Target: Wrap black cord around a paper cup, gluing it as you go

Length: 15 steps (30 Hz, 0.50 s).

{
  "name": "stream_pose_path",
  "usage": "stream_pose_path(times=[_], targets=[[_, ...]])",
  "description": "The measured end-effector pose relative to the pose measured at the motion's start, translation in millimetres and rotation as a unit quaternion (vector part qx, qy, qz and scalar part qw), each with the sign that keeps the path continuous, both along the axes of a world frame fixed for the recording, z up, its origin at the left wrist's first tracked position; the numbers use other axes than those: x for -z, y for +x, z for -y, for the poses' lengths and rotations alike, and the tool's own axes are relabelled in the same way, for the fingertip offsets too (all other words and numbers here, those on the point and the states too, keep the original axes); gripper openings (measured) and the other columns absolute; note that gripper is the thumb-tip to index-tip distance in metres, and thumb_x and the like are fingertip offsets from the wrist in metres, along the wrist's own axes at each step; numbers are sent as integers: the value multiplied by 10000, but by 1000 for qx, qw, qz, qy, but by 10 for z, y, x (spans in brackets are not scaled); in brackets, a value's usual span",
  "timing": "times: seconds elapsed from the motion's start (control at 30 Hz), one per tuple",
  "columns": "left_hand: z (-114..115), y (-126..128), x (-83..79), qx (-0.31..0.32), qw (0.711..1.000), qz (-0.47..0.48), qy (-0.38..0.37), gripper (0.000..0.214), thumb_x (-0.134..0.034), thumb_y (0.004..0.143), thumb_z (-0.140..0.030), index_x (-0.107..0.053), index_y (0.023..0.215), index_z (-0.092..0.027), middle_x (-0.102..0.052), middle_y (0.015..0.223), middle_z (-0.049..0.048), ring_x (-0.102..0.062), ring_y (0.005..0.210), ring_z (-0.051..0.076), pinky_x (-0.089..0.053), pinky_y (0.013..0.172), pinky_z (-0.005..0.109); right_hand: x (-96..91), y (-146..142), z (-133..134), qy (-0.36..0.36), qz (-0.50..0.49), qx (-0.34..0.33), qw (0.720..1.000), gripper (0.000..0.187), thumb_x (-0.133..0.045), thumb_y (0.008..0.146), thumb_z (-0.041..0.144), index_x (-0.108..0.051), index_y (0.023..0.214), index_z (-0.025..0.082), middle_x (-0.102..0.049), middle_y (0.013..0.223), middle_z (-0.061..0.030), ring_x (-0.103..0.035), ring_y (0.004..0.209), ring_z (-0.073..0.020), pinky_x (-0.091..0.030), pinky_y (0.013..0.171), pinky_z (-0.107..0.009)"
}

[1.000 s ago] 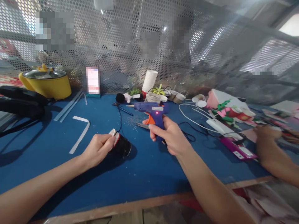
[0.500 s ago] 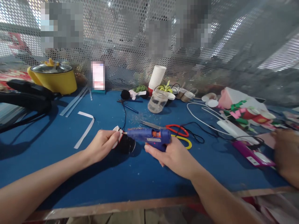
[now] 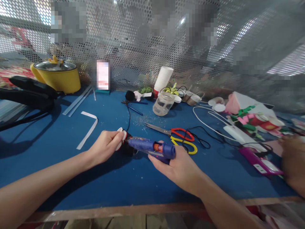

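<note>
Pinching the white rim of a black-covered cup (image 3: 130, 150), the left hand (image 3: 108, 143) has thumb and fingers clamped together on its edge, and the dark body lies just to the right of those fingertips. The right hand (image 3: 179, 165) is wrapped round the grip of a blue glue gun (image 3: 149, 147); most of its fingers are hidden, so I cannot tell whether 1 of them presses the trigger. The gun's nozzle reaches toward the left fingertips at the cup's rim, but whether it touches is not clear.

As for progress, the side of the cup that shows is dark nearly up to the rim, so the covering there looks done, while the rim beside the left thumb is bare white. From near that rim, 1 black cord (image 3: 129, 118) runs away beyond the left fingers to a black ball (image 3: 130, 95), seemingly uncut. The work looks to be at a gluing stage, with the cord's fixing probably unfinished; no glue can be made out. Scissors (image 3: 182, 130) with 2 coloured handles lie unheld beyond the right fingers, and a white strip (image 3: 90, 129) lies beyond the left wrist, apart from the fingers.
</note>
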<state>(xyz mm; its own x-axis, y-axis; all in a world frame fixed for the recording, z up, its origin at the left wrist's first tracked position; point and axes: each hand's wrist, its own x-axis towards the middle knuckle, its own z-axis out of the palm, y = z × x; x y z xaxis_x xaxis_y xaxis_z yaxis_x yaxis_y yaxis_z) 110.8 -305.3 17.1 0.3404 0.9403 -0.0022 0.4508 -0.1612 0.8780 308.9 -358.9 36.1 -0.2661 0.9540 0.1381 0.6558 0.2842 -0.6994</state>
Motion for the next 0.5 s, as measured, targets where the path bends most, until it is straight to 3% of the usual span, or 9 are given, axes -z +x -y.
stream_pose_path(times=[0.5], targets=[[4, 8, -9, 9, 999, -28, 25, 393, -303, 807, -382, -310, 477, -168, -246, 444, -61, -220, 442, 68, -197, 427, 216, 44, 47, 44, 8, 34, -11, 999, 95, -504, 744, 254, -496, 672, 193, -501, 556, 28, -432, 478, -101, -359, 457, -211]])
